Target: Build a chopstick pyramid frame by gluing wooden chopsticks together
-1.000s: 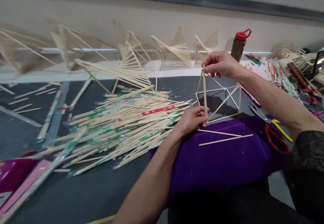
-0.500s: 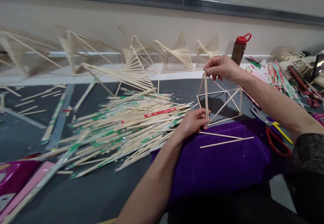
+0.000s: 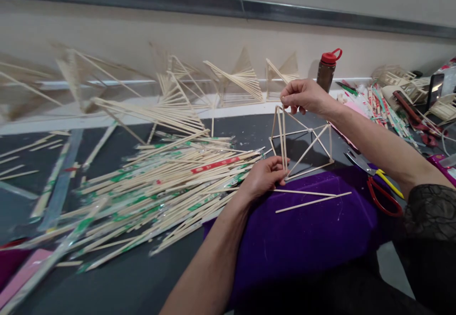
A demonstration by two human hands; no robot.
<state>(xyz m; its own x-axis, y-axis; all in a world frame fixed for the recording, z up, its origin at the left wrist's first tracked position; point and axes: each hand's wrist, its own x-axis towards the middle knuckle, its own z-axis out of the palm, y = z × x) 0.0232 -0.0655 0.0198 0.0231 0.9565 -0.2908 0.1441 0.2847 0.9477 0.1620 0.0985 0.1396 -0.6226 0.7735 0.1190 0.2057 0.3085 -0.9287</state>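
Observation:
A light wooden frame of thin sticks (image 3: 304,152) stands at the back edge of a purple cloth (image 3: 302,239). At its near left corner, my left hand (image 3: 265,176) is closed around the foot of an upright chopstick (image 3: 284,134). My right hand (image 3: 302,95) pinches the same chopstick by its top end, slightly above the frame's upper corner. The fingers partly hide both ends of the stick. Two loose chopsticks (image 3: 313,202) lie on the cloth just in front of the frame.
Many chopsticks in green-printed wrappers (image 3: 171,182) cover the table to the left. Finished-looking stick structures (image 3: 235,77) line the wall. Red-and-yellow-handled scissors (image 3: 383,196) lie at the right. Behind my right arm stands a red-capped bottle (image 3: 326,72), with a phone (image 3: 434,91) farther right.
The view has shifted slightly to the right. The chopstick's top has parted a little from the frame's upper corner, with my right hand still at its top and my left at its foot.

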